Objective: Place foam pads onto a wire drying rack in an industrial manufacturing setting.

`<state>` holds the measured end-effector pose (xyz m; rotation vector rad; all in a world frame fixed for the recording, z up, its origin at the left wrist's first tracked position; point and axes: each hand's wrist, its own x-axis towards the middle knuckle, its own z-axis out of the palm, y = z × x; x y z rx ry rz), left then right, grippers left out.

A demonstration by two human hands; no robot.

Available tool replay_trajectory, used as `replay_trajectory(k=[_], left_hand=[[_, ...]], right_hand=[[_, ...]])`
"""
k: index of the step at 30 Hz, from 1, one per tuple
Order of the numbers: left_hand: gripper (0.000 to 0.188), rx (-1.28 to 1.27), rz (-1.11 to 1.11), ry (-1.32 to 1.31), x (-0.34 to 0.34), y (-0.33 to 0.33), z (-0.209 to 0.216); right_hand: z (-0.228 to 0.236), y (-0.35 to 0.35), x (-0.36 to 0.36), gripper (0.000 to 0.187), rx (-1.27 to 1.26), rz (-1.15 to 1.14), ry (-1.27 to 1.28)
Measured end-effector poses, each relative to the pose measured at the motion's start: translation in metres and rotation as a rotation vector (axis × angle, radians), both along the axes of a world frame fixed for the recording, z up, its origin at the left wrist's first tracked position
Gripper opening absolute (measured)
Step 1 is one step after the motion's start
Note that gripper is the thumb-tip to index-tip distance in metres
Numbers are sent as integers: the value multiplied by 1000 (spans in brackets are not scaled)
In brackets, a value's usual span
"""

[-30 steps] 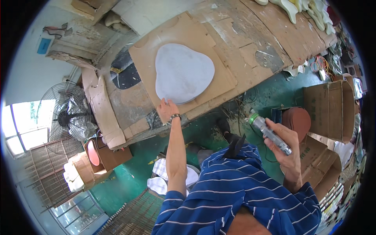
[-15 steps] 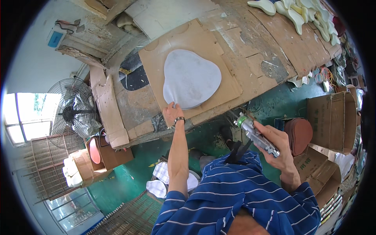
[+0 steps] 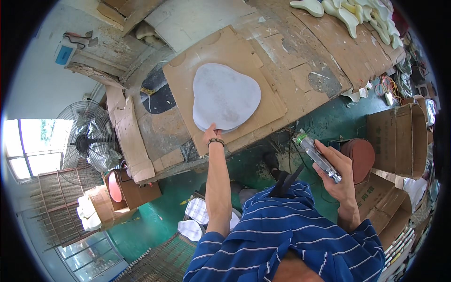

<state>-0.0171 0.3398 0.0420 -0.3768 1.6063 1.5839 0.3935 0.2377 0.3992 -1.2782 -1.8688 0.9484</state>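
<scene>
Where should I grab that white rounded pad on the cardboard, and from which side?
Probably by its near rim, coming from your side. The white pad lies flat on the cardboard, and that rim is its closest part, near the table's front edge. Your left hand is at that rim; your right hand is occupied by a metal tool.

Left hand (image 3: pixel 213 135) touching near edge of white rounded pad (image 3: pixel 226 96); pad lying on cardboard sheet (image 3: pixel 270 97) atop worn tabletop (image 3: pixel 155 134). Right hand (image 3: pixel 339 171) wrapped around silver tool (image 3: pixel 312 151) with green end, held past tabletop's near edge above green floor (image 3: pixel 155 211). Pale curved pieces (image 3: pixel 346 21) heaped at far right of tabletop. Caged fan (image 3: pixel 83 142) at left, beside bright window (image 3: pixel 44 136).
</scene>
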Motion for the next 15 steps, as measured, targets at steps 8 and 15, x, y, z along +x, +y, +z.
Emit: replay_trajectory(k=[8, 15], left_hand=[[57, 866, 78, -256, 1, 108, 137], [68, 1297, 146, -170, -29, 60, 272]], right_hand=[[-7, -13, -10, 59, 21, -38, 45], [-20, -22, -28, 55, -44, 101, 39]])
